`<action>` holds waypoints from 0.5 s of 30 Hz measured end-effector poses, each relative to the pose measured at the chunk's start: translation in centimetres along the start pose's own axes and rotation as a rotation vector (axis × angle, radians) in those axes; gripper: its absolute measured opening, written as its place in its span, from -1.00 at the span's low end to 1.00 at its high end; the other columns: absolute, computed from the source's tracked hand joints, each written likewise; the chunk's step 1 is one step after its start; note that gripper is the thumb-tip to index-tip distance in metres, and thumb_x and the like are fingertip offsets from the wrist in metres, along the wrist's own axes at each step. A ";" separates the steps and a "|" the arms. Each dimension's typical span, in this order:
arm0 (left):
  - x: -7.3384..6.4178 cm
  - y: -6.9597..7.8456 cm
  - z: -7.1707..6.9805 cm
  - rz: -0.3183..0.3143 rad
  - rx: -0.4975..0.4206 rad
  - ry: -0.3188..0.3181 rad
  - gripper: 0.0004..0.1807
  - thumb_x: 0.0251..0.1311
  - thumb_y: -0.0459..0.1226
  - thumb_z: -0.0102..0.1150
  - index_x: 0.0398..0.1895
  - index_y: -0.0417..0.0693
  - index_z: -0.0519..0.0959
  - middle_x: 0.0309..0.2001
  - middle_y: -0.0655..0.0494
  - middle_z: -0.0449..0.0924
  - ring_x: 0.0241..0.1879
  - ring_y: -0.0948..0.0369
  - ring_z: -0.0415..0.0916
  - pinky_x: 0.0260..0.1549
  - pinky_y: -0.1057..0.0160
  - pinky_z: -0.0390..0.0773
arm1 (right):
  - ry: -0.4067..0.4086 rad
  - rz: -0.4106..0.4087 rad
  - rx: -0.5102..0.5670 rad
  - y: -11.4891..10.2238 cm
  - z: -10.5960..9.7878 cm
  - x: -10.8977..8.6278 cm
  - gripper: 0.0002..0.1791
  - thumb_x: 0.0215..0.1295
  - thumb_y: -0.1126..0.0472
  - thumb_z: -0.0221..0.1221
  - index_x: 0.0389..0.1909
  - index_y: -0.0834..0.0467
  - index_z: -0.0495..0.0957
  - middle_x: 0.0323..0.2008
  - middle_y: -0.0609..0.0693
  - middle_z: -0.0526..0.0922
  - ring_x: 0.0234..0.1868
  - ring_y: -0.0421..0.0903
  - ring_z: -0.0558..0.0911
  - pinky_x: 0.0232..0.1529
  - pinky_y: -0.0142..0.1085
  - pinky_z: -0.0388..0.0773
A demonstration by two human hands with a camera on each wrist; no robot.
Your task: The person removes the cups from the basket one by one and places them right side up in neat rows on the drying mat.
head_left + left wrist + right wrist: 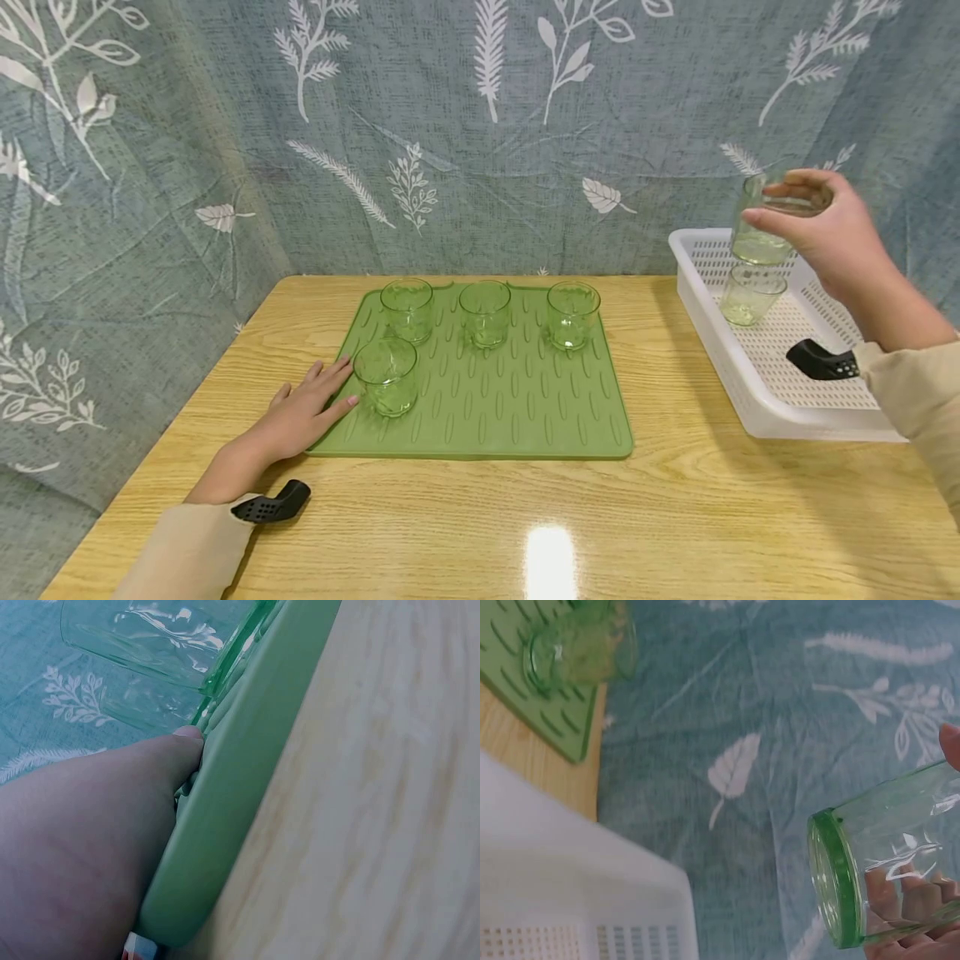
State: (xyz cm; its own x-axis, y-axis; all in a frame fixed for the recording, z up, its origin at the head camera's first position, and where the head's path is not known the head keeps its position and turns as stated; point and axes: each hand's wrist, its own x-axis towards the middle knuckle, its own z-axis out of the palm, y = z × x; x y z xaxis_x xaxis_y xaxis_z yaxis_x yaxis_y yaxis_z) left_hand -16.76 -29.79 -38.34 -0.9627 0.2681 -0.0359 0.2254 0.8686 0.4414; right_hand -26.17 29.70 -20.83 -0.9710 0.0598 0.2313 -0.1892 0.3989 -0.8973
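My right hand [832, 225] grips a clear green-tinted drinking glass [757, 237] by its side, above the white basket. In the right wrist view the fingers wrap the held glass [892, 862], its thick base facing left. Another drinking glass [752, 296] stands in the basket [720, 367] just below. On the left, my left hand [303, 417] rests flat with spread fingers on the edge of the green drying mat [517, 408]. The nearest glass [386, 379] stands upright beside its fingertips. In the left wrist view the thumb lies on the mat's rim [240, 772].
Three more glasses, the left one [407, 310], the middle one [485, 314] and the right one [572, 315], stand upright along the mat's back. A patterned blue-grey cloth [465, 192] hangs behind the wooden table [420, 525]. The basket's raised walls stand at the right.
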 end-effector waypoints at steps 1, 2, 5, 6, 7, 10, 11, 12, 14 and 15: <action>0.0 0.0 0.0 0.000 0.001 0.000 -0.23 0.60 0.05 -0.09 0.62 -0.27 0.08 0.61 -0.26 -0.07 0.55 -0.35 -0.27 0.24 -0.61 -0.26 | -0.004 -0.005 0.003 -0.1 0.3 -0.1 -0.46 0.39 0.16 0.34 0.23 -0.22 0.28 0.05 -0.38 0.48 0.12 -0.37 0.46 0.08 -0.54 0.39; 0.0 0.0 0.0 0.001 0.002 0.000 -0.23 0.60 0.04 -0.09 0.62 -0.27 0.08 0.61 -0.26 -0.07 0.55 -0.35 -0.27 0.23 -0.61 -0.26 | -0.008 -0.010 0.010 -0.3 0.5 -0.3 -0.48 0.39 0.18 0.34 0.19 -0.23 0.29 0.04 -0.38 0.49 0.10 -0.38 0.46 0.08 -0.54 0.40; -0.1 -0.1 0.0 0.004 0.004 0.000 -0.23 0.60 0.04 -0.09 0.62 -0.28 0.08 0.61 -0.26 -0.07 0.55 -0.35 -0.27 0.23 -0.61 -0.25 | -0.026 -0.030 0.011 -0.5 1.2 -0.7 -0.49 0.39 0.19 0.33 0.18 -0.22 0.30 0.04 -0.36 0.49 0.10 -0.37 0.47 0.03 -0.54 0.42; -0.1 -0.2 0.0 0.004 0.004 0.000 -0.23 0.60 0.04 -0.09 0.62 -0.27 0.08 0.61 -0.26 -0.07 0.55 -0.35 -0.27 0.23 -0.61 -0.25 | -0.031 -0.039 0.016 -0.5 1.5 -0.8 -0.49 0.39 0.20 0.33 0.18 -0.21 0.31 0.04 -0.35 0.49 0.08 -0.37 0.47 0.01 -0.55 0.43; -0.1 -0.2 0.0 0.005 0.005 0.000 -0.23 0.60 0.05 -0.09 0.62 -0.28 0.08 0.61 -0.26 -0.07 0.55 -0.35 -0.27 0.22 -0.61 -0.25 | -0.037 -0.050 0.055 -0.5 1.7 -0.9 -0.48 0.38 0.25 0.34 0.18 -0.18 0.32 0.03 -0.33 0.51 0.07 -0.37 0.49 -0.01 -0.56 0.44; -0.1 -0.2 0.0 0.005 0.002 -0.002 -0.23 0.60 0.05 -0.09 0.62 -0.27 0.08 0.61 -0.26 -0.08 0.55 -0.35 -0.28 0.23 -0.61 -0.26 | -0.060 -0.066 0.126 -0.4 2.4 -1.3 -0.47 0.35 0.30 0.36 0.19 -0.11 0.34 0.02 -0.29 0.53 0.03 -0.36 0.54 -0.07 -0.58 0.47; -0.1 -0.2 0.0 0.004 0.001 -0.003 -0.23 0.60 0.06 -0.10 0.62 -0.27 0.07 0.61 -0.26 -0.08 0.55 -0.35 -0.28 0.23 -0.61 -0.27 | -0.066 -0.069 0.146 -0.4 2.7 -1.4 -0.46 0.34 0.32 0.36 0.19 -0.10 0.34 0.03 -0.27 0.54 0.03 -0.34 0.54 -0.07 -0.57 0.48; -0.1 -0.2 0.0 0.003 -0.002 -0.003 -0.22 0.60 0.06 -0.10 0.62 -0.27 0.07 0.61 -0.25 -0.09 0.55 -0.35 -0.29 0.24 -0.61 -0.28 | -0.075 -0.068 0.165 -0.5 3.0 -1.6 -0.46 0.33 0.33 0.36 0.19 -0.10 0.34 0.04 -0.26 0.53 0.05 -0.32 0.55 -0.06 -0.57 0.49; 0.0 -0.2 0.0 0.002 -0.005 -0.002 -0.22 0.60 0.07 -0.11 0.62 -0.27 0.07 0.61 -0.25 -0.09 0.56 -0.34 -0.30 0.24 -0.60 -0.30 | -0.093 -0.061 0.158 -0.6 3.4 -1.9 -0.45 0.34 0.31 0.36 0.20 -0.12 0.33 0.07 -0.25 0.52 0.13 -0.25 0.53 -0.05 -0.56 0.49; 0.0 -0.2 0.0 0.002 -0.009 0.000 -0.22 0.60 0.07 -0.11 0.62 -0.27 0.07 0.61 -0.25 -0.09 0.56 -0.34 -0.30 0.24 -0.60 -0.30 | -0.101 -0.059 0.153 -0.7 3.7 -2.0 -0.45 0.35 0.30 0.36 0.20 -0.13 0.33 0.08 -0.25 0.51 0.17 -0.21 0.51 -0.04 -0.55 0.49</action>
State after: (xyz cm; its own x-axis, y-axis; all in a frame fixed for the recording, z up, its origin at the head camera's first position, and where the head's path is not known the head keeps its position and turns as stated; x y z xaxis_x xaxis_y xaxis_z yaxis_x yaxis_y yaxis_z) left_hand -16.77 -29.97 -38.45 -0.9623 0.2697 -0.0347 0.2260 0.8643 0.4493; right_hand -24.60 25.95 -22.06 -0.9660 -0.0550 0.2527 -0.2583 0.2550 -0.9318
